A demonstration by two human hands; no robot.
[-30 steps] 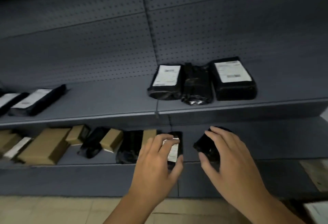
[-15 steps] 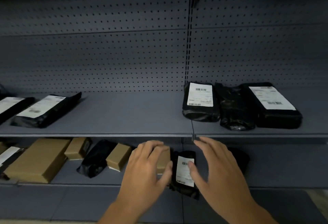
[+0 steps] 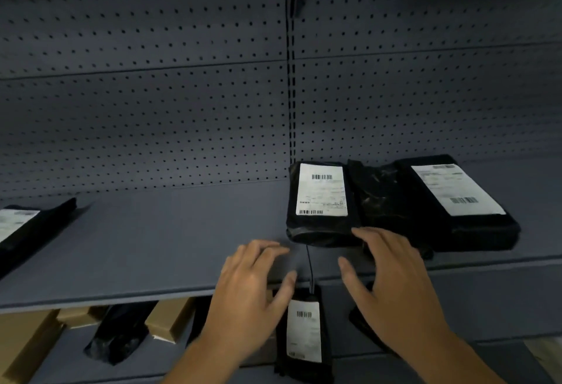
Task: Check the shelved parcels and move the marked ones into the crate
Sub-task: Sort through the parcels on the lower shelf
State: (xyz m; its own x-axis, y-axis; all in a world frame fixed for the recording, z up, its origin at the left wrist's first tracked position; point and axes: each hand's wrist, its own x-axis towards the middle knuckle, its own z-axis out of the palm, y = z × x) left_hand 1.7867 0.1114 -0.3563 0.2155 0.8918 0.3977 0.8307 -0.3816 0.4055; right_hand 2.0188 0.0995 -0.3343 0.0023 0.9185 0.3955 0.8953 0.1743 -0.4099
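Head view, taken in front of a two-tier shelf. Nearest the camera, a slim black parcel [image 3: 304, 335] with a white barcode label lay at the front edge of the lower shelf [image 3: 137, 368], between the two forearms; neither hand gripped it. The step in hand was judged to be inspection of the labelled parcel [image 3: 322, 195] on the upper shelf [image 3: 152, 246], just beyond the fingertips. To do this well, the hands should close on the parcel's two long sides and draw it forward with the label kept uppermost and uncovered. They should also avoid dragging the crumpled unlabelled parcel [image 3: 380, 195] that touched its right side. No mark could be read on any label at this resolution, so a closer look was needed before sorting. The crate was out of view.

Pose: the left hand [image 3: 252, 289] hovered palm down over the upper shelf's front edge, its fingers spread and lightly bent, holding nothing. The right hand [image 3: 392, 280] mirrored it and was likewise empty, with its fingertips at the labelled parcel's near end. Contact could not be confirmed. A perforated back panel [image 3: 152, 109] closed the scene behind.
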